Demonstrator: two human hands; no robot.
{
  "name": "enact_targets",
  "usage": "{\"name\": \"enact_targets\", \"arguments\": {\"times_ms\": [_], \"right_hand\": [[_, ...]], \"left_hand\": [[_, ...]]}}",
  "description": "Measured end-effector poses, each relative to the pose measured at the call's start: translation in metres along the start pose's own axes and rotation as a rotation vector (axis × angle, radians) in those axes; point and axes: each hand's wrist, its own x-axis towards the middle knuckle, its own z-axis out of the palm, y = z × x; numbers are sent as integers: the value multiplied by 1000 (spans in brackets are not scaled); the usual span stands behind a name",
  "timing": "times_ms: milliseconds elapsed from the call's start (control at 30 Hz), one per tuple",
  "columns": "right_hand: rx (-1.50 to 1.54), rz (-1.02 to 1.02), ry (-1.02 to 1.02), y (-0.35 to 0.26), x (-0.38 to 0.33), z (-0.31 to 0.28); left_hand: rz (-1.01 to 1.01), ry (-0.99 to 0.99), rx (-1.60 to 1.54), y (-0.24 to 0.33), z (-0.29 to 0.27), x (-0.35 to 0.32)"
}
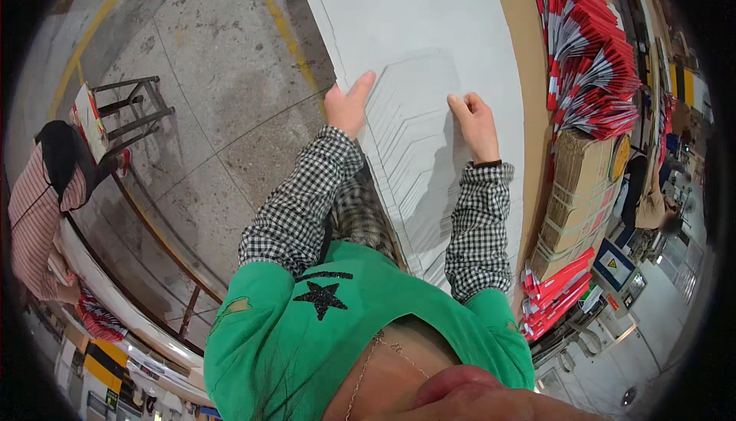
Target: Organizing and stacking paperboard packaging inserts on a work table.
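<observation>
Fanned white sheets (410, 99) with angled, stepped ends lie overlapping on a long white-topped table (399, 0) in front of me. At the table's left edge, my left hand (349, 105) has its thumb stretched over the sheets' side and its other fingers curled down, partly hidden. My right hand (477, 126) hovers at or touches the sheets' right side, its fingers bent in toward the thumb. Whatever may be between those fingertips is too small to make out. A shadow falls across the sheets beside my right forearm.
Along the table's right side stand piles of red, white and grey folded pieces (590, 53) and a strapped bundle of brown cardboard (575, 191). More red pieces (560, 291) lie nearer me. At left are a dark metal stool (134, 107) and a person in a striped top (38, 206).
</observation>
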Motion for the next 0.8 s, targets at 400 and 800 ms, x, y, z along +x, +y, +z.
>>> {"name": "enact_targets", "arguments": {"times_ms": [400,800], "right_hand": [[182,-98,17,20,2,13],[-6,55,207,30,24,-2]], "left_hand": [[-13,54,125,5,3,-4],[-95,53,-74,0,-4,-24]]}}
